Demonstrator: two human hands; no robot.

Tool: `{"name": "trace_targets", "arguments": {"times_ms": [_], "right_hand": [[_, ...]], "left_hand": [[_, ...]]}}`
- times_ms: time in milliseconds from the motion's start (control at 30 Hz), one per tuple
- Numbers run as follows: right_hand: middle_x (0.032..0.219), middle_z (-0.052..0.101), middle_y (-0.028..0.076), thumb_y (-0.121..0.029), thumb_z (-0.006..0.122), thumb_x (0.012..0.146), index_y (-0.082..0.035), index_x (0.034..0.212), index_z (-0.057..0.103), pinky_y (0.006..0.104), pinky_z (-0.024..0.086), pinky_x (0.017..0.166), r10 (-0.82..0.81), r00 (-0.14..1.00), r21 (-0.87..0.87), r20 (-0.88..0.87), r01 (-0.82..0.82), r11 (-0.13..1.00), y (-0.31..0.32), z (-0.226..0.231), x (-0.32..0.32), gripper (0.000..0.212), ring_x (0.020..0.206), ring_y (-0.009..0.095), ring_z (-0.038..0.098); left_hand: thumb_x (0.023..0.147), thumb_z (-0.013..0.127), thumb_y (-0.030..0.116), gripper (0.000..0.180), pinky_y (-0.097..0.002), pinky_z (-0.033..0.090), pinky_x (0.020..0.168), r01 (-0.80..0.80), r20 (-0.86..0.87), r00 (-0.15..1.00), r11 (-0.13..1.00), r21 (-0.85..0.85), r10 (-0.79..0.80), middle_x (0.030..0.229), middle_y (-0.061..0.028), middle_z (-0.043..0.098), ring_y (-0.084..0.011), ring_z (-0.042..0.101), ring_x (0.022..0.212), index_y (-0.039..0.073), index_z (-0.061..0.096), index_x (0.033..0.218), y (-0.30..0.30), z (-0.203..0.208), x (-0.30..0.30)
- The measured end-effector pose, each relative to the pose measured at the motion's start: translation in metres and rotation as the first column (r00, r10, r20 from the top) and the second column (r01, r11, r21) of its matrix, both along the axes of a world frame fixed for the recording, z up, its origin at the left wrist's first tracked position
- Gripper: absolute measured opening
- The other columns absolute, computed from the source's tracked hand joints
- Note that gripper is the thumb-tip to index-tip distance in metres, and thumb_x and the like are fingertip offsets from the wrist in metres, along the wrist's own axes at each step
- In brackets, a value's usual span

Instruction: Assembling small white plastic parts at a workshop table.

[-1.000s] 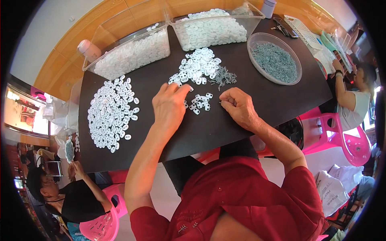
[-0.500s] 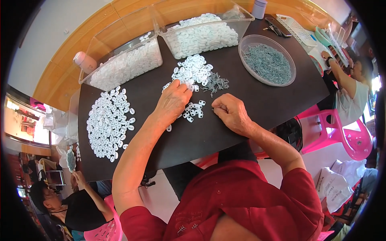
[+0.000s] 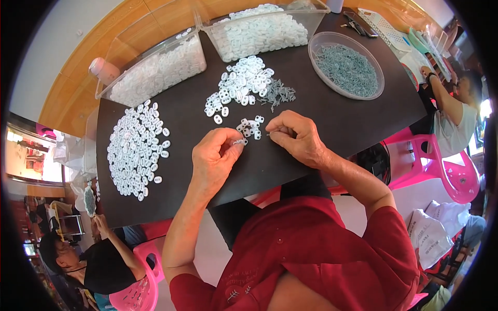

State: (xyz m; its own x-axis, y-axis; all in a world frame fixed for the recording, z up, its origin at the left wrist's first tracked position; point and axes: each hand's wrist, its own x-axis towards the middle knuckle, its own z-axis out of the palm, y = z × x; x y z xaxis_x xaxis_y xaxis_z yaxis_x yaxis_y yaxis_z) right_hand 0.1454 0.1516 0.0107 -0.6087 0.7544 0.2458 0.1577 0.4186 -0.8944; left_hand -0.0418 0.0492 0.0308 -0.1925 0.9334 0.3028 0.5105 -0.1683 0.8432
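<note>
My left hand (image 3: 213, 159) pinches a small white oval plastic piece with holes (image 3: 239, 141) between thumb and fingertips. Just right of it, my right hand (image 3: 300, 139) is closed in a pinch, with the tip of what looks like a small grey pin (image 3: 268, 135) barely showing. Between the two hands and slightly beyond lies a little cluster of white squarish pieces (image 3: 252, 126). Farther off is a heap of white oval pieces (image 3: 246, 78), and a loose pile of grey pins (image 3: 278, 94) touches its right side.
A round clear tub of grey pins (image 3: 346, 67) stands at the back right. Two clear bins (image 3: 203, 29) of white pieces line the back. A wide spread of white ovals (image 3: 136, 150) covers the table's left. One person (image 3: 456, 111) sits at right, another (image 3: 98, 264) at left.
My left hand has come back from the white heap toward me, now with a white piece in its fingertips. My right hand stays pinched and has shifted slightly up and left.
</note>
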Motion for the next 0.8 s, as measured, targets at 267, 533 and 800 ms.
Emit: {"name": "trace_targets", "arguments": {"times_ms": [267, 533, 800], "right_hand": [[0.077, 0.052, -0.003, 0.002, 0.062, 0.081, -0.002, 0.089, 0.064, 0.0204, 0.037, 0.059, 0.146, 0.976, -0.074, -0.163, -0.159, 0.984, -0.030, 0.016, -0.017, 0.009, 0.065, 0.004, 0.044], [0.072, 0.051, -0.006, -0.001, 0.061, 0.084, -0.001, 0.089, 0.062, 0.0176, 0.033, 0.054, 0.121, 0.973, -0.249, -0.197, -0.169, 0.954, -0.048, 0.016, -0.026, 0.005, 0.064, -0.001, 0.041], [0.074, 0.052, -0.006, 0.000, 0.061, 0.084, -0.001, 0.089, 0.061, 0.0173, 0.035, 0.055, 0.129, 0.970, -0.254, -0.207, -0.180, 0.950, -0.052, 0.014, -0.028, 0.005, 0.064, -0.001, 0.042]], "left_hand": [[0.079, 0.068, 0.000, 0.012, -0.0193, 0.040, 0.060, -0.050, 0.170, 0.985, 0.997, 0.063, 0.039, 0.077, 0.0015, 0.054, -0.0064, 0.047, 0.065, 0.001, 0.064, 0.090, -0.024, 0.000, 0.019], [0.083, 0.069, 0.009, 0.014, -0.0175, 0.041, 0.059, -0.118, 0.586, 0.807, 0.992, 0.036, 0.074, 0.077, 0.0002, 0.057, -0.0054, 0.049, 0.064, 0.000, 0.061, 0.091, -0.034, -0.013, 0.026], [0.083, 0.067, 0.002, 0.019, -0.0165, 0.042, 0.061, -0.135, 0.655, 0.749, 0.991, 0.005, 0.098, 0.082, 0.0011, 0.057, -0.0037, 0.051, 0.070, -0.001, 0.062, 0.101, -0.044, -0.018, 0.026]]}}
